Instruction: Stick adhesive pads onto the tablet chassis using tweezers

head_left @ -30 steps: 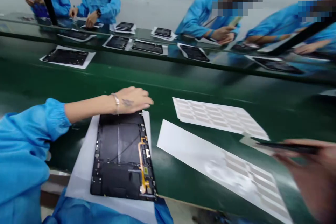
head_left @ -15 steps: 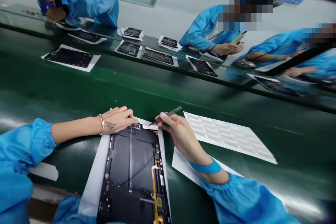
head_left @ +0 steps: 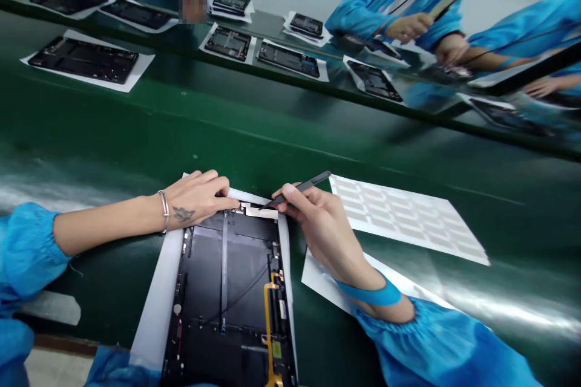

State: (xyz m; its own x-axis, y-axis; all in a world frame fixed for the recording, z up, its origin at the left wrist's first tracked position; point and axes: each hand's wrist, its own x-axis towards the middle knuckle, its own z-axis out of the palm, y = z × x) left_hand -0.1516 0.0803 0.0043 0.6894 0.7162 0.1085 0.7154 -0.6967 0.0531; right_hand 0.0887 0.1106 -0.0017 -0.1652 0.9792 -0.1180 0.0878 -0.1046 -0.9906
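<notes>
Head view: tablet chassis (head_left: 227, 278) on white sheet (head_left: 157, 314), tweezers (head_left: 308, 184) in right hand (head_left: 320, 227).

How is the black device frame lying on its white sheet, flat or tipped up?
Flat: the black device frame rests level on the white sheet, with no edge visibly raised.

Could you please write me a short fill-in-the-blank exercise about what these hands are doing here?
The black tweezers are held in the person's ____ hand.
The left hand wears a silver bangle and rests at the ____ edge of the dark device panel.
The panel lies on a ____ sheet.

right, far, white
</notes>
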